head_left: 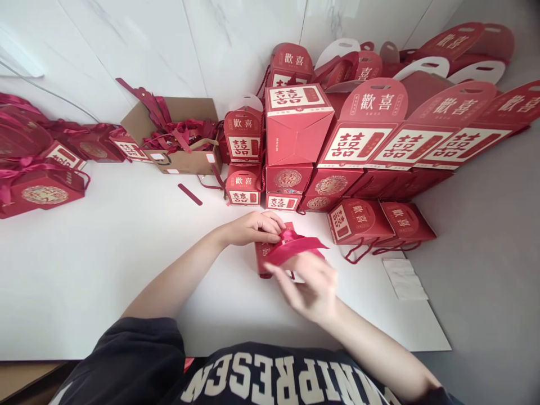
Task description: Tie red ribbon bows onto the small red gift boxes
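Observation:
In the middle of the white table a small red gift box (262, 260) stands before me, mostly covered by my hands. Shiny crimson ribbon (301, 246) lies across its top, gathered near the far side, with a loose end reaching right. My left hand (258, 228) is closed at the gathered part, thumb and fingertips pinching the ribbon against the box top. Over the near right side of the box, my right hand (310, 284) is smeared by motion. Its thumb points left beneath the ribbon; the other fingers are partly hidden, so their grip is unclear.
Stacked red boxes (354, 140) with white panels rise at the back right. Two more boxes (360, 219) with cord handles lie below. A cardboard carton (185, 161) holds red strips; one strip (189, 194) lies on the table. Ribboned boxes (46, 194) stand left, white tissues (405, 279) right.

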The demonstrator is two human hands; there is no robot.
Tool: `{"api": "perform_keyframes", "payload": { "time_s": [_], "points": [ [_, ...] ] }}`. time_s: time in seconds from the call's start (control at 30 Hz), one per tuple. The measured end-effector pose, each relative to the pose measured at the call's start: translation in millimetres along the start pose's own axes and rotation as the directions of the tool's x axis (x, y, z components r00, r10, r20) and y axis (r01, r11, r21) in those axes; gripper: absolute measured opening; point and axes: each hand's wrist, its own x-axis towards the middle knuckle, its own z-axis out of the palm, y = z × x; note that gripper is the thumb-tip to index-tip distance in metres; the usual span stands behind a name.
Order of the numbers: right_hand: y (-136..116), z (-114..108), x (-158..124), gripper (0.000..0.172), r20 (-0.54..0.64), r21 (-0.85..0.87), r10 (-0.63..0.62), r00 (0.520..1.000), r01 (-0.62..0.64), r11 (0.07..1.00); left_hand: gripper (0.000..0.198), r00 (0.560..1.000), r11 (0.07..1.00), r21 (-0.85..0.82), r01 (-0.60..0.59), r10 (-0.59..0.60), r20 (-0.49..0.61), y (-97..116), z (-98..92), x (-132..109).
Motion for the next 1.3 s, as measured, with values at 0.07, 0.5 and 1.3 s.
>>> {"api": "perform_keyframes", "payload": {
  "time_s": [0.07, 0.5, 1.3],
  "points": [
    [-1, 14, 4, 0.012, 0.179, -0.126, -0.187, 0.966, 0.211, 0.969, 0.036, 1.0, 0.999, 0.041, 0.011, -0.012, 0.025, 8, -1.6, 1],
    [15, 60, 7, 0.023, 0.542, -0.328, -0.203, 0.815, 0.428, 0.842, 0.018, 0.984, 0.976, 0.123, 0.178, -0.177, -0.022, 22, -0.4, -4],
    [73, -26, 35, 0.012, 0.489, 0.156, 0.189, 0.852, -0.298, 0.942, 0.012, 0.984, 0.957, 0.238, 0.166, -0.177, 0.023, 33, -1.6, 0]
  ]
}}
